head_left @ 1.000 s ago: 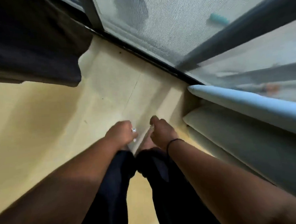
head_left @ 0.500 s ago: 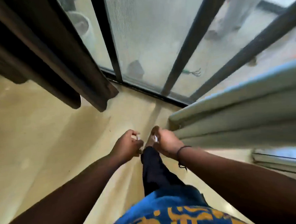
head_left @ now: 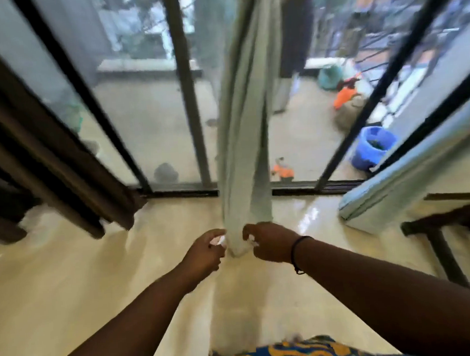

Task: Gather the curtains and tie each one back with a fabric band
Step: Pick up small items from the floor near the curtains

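A pale green length of fabric hangs from the top of the view down to my hands, and its low end bunches between them. My left hand pinches that end from the left with curled fingers. My right hand grips it from the right; a black band circles that wrist. A dark brown curtain hangs in folds at the left. Along the right edge slants a pale blue-green curtain. The picture is blurred, so I cannot tell whether the held fabric is a band or a curtain.
Glass sliding doors with dark frames stand ahead. Beyond them lies a balcony with a blue bucket and orange things. A dark wooden piece of furniture stands at the right. The floor is glossy cream.
The view has swung up from the floor to the doors. My hands, held close together low down before, now hold the pale green fabric's low end between them.
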